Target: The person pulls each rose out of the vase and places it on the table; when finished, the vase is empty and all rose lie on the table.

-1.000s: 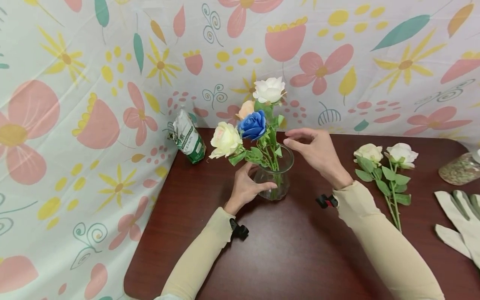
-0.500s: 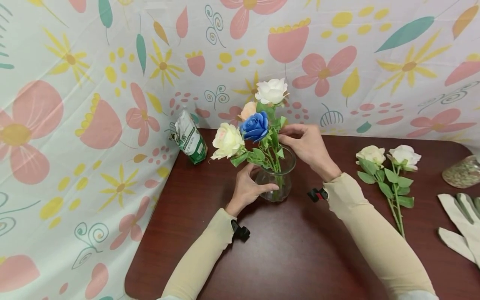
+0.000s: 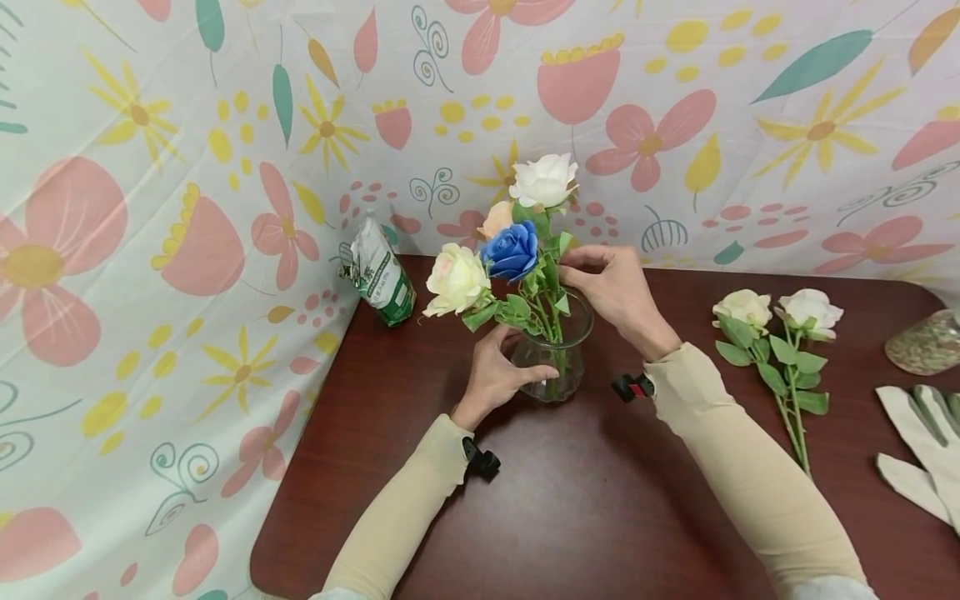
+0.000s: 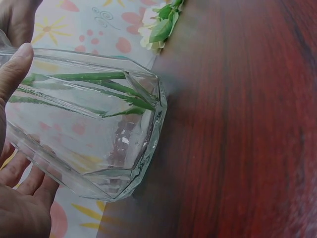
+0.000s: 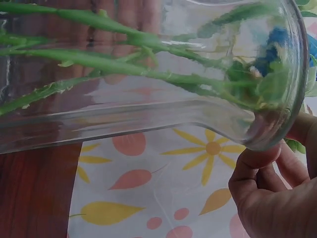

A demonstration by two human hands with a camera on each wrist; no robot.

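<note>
A clear glass vase (image 3: 576, 367) stands on the table with several artificial roses in it: a white rose (image 3: 543, 181), a peach rose (image 3: 497, 220), a blue rose (image 3: 511, 250) and a cream rose (image 3: 457, 281). My left hand (image 3: 497, 372) holds the vase's side, thumb in front and fingers behind. In the left wrist view, green stems (image 4: 89, 77) show through the glass. Above the back right of the rim, my right hand (image 3: 618, 293) pinches at the leafy stem under the white rose. Its fingertips are partly hidden by leaves, and by the rim in the right wrist view.
Two loose roses (image 3: 795, 350) lie right of the vase. Farther right are a jar (image 3: 926, 343) of dried bits and white-and-grey gloves (image 3: 918, 454). A green-and-white bag (image 3: 381, 279) stands back left. Patterned cloth (image 3: 300, 50) hangs behind the table (image 3: 555, 517).
My right hand has moved left, from beside the vase rim to the leaves under the white rose, and its fingers have closed there. My left hand stays on the vase.
</note>
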